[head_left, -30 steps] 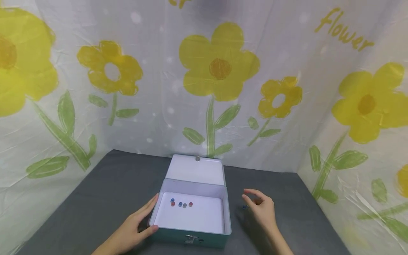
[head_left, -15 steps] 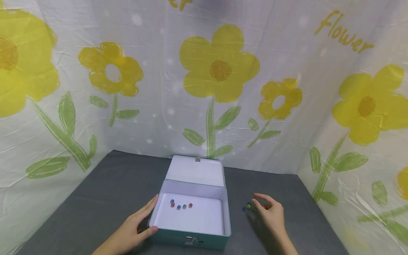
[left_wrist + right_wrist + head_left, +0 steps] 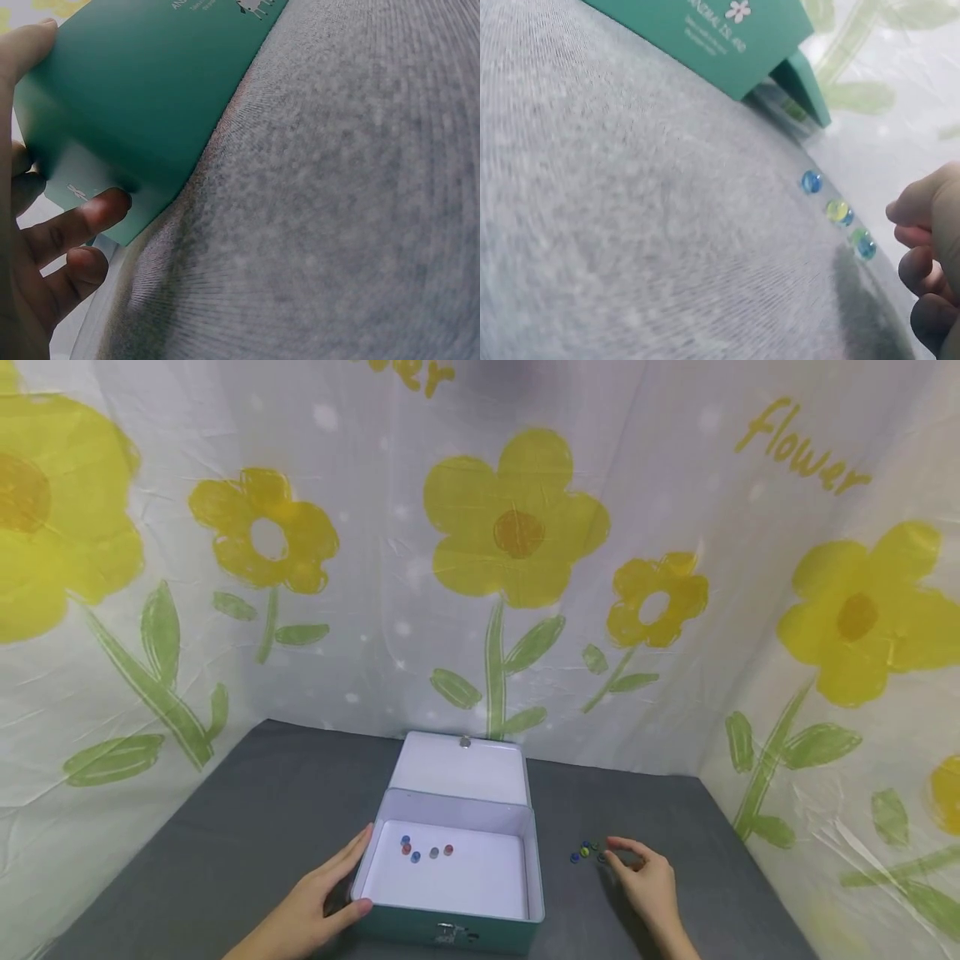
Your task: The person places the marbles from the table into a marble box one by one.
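A green tin box with a white inside stands with its lid folded back. On its floor lie several small glass marbles, among them a blue marble and a red marble. My left hand grips the box's front left corner, thumb on the front wall, fingers along the left side. Right of the box, my right hand hovers beside a loose cluster of marbles, thumb and forefinger apart. The right wrist view shows a blue marble, a yellow-and-blue marble and a green-and-blue marble near its fingertips.
Dark grey cloth covers the table. Behind it hangs a white curtain printed with yellow flowers, which also closes off both sides. A metal clasp sits on the box's front wall.
My right hand has moved right, away from the box, uncovering the marbles on the cloth. Inside the box a blue marble has rolled forward and left. The left hand keeps its place.
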{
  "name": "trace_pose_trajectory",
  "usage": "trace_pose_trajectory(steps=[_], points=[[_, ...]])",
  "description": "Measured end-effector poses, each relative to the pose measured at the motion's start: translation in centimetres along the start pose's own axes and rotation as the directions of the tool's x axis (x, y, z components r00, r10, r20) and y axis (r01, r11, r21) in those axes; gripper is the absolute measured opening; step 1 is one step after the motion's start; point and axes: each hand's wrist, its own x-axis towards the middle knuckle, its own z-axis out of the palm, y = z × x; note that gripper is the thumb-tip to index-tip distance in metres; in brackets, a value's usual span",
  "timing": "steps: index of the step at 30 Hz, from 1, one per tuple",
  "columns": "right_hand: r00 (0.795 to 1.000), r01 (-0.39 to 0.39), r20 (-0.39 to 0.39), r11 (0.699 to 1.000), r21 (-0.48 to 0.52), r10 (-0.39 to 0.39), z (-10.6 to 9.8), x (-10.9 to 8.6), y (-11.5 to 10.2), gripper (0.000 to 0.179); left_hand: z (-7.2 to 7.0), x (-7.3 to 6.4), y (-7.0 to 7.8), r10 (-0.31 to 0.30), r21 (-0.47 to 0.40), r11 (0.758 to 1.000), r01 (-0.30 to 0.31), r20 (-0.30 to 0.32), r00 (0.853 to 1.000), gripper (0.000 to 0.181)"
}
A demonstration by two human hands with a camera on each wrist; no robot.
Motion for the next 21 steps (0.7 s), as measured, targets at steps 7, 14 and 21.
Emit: trace_pose_trajectory(steps=[7,14,21], points=[[0.999,0.005,0.046,1.0,-0.017,-0.004,0.7,0.0,0.5,0.022,-0.2,0.1,0.0,0.018,-0.003,1.0,-0.018,0.0,1.0,0.087],[0.999,0.032,0.012,0.996,-0.085,-0.031,1.2,0.1,0.9,0.021,-0.3,0.0,-0.1,0.018,-0.003,1.0,-0.018,-0.004,1.0,0.089],[0.997,0.074,-0.023,0.991,-0.112,-0.077,0.9,-0.2,1.1,0.016,-0.2,0.0,0.2,0.008,-0.002,1.0,-0.008,0.002,1.0,0.089]])
